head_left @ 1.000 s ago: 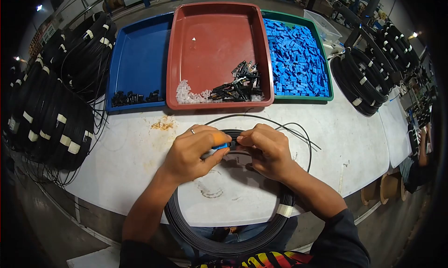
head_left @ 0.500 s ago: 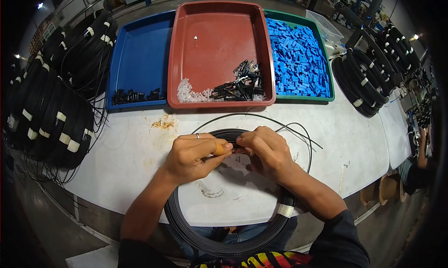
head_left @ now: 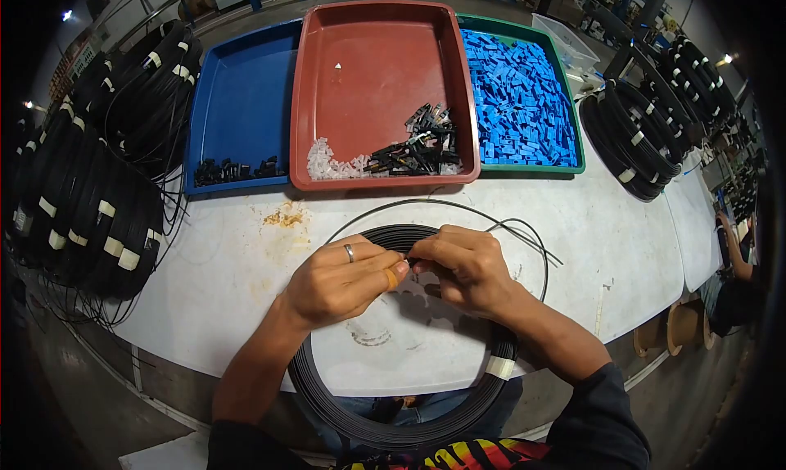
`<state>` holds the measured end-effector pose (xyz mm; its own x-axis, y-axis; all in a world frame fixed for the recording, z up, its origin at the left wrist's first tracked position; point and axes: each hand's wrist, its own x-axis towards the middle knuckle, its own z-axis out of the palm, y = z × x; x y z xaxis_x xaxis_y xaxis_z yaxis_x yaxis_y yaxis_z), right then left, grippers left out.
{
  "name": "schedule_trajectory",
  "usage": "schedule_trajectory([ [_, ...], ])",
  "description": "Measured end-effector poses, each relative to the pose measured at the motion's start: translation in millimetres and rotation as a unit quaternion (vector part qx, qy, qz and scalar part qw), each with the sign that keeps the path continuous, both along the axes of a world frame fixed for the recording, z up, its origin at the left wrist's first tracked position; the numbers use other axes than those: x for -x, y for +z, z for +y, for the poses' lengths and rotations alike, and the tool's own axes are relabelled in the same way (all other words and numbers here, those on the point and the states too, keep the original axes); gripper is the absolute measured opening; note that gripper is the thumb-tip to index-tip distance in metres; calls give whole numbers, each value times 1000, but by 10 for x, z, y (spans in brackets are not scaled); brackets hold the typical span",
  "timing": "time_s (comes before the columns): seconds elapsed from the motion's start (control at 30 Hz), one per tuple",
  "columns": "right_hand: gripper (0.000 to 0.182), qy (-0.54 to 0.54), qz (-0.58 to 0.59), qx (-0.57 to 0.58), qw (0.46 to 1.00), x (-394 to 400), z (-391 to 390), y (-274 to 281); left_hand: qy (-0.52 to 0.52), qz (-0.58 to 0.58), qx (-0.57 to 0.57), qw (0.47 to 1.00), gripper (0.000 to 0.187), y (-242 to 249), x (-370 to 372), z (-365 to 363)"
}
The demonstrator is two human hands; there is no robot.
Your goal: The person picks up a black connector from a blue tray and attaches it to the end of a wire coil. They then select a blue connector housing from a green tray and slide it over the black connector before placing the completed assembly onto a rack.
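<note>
My left hand (head_left: 348, 280), wearing a ring and an orange wrap on one finger, is closed in a pinch. Facing it, my right hand (head_left: 465, 267) pinches too, and the fingertips of both nearly meet. Between them is a small black piece (head_left: 412, 261) with a light tip, mostly hidden by the fingers, so its exact kind does not show. Under both wrists lies a coil of black cable (head_left: 393, 425), its near side over the table edge and a white tape band (head_left: 500, 368) on its right. A loose cable end (head_left: 536, 242) loops out behind my right hand.
A red tray (head_left: 377, 77) holds black and clear small parts. Beside it stand a blue tray (head_left: 246, 101) with black pieces and a green tray (head_left: 580, 142) full of blue clips (head_left: 520, 101). Taped cable coils are stacked left (head_left: 82, 208) and right (head_left: 630, 142) on the white table (head_left: 221, 306).
My left hand has rolled over, showing more of its back and the ring, with its fingers stretched closer together. My right hand has shifted slightly left and down, still pinching.
</note>
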<state>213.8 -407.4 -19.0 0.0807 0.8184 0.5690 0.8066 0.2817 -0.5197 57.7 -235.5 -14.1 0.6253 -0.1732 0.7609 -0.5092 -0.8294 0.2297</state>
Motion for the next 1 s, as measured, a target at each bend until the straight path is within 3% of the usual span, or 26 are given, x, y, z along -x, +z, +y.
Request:
schedule_trajectory([
  [0.1, 41, -8, 34, 20, 999, 21, 10, 8, 0, -12, -30, 999, 15, -7, 6, 11],
  [0.2, 36, -23, 9, -52, 998, 60, 43, 20, -3, 22, 59, 998, 14, -22, 33, 20],
  [0.27, 33, -15, -31, -101, 994, 44, 51, 22, 12, 95, 184, 978, 12, 2, 67, 8],
  [0.4, 25, 4, -127, -215, 968, 24, 90, 82, -10, 133, 271, 953, 12, 52, 63, -28],
  [0.47, 23, 1, -108, -195, 975, 54, 58, 83, -24, 158, 303, 940, 12, 64, 61, -40],
  [0.5, 21, -1, -88, -174, 981, 70, 42, 76, -24, 159, 303, 940, 12, 39, 49, -40],
  [0.53, 21, -3, -88, -174, 981, 73, 26, 68, -16, 104, 218, 970, 12, -5, 21, -34],
  [0.6, 21, -10, 133, 6, 991, 71, -2, 42, -3, 6, 58, 998, 12, -36, -20, -21],
  [0.73, 20, -2, 205, 40, 978, 66, 42, -25, -4, 29, 38, 999, 11, -30, 3, 24],
  [0.8, 22, -7, 31, -96, 995, 55, 63, -5, -1, 75, 188, 979, 10, -12, 21, 4],
  [0.83, 22, -6, 31, -94, 995, 57, 67, 23, 0, 75, 190, 979, 10, -6, 38, -5],
  [0.9, 23, 3, -113, -205, 972, 61, 82, 90, -21, 141, 299, 943, 10, 25, 65, -13],
  [0.97, 25, -4, -129, -208, 970, 86, 46, 69, -23, 141, 293, 946, 11, 43, 43, -38],
  [1.0, 25, -6, -41, -122, 992, 79, 14, 79, -19, 84, 190, 978, 11, 16, 12, -31],
])
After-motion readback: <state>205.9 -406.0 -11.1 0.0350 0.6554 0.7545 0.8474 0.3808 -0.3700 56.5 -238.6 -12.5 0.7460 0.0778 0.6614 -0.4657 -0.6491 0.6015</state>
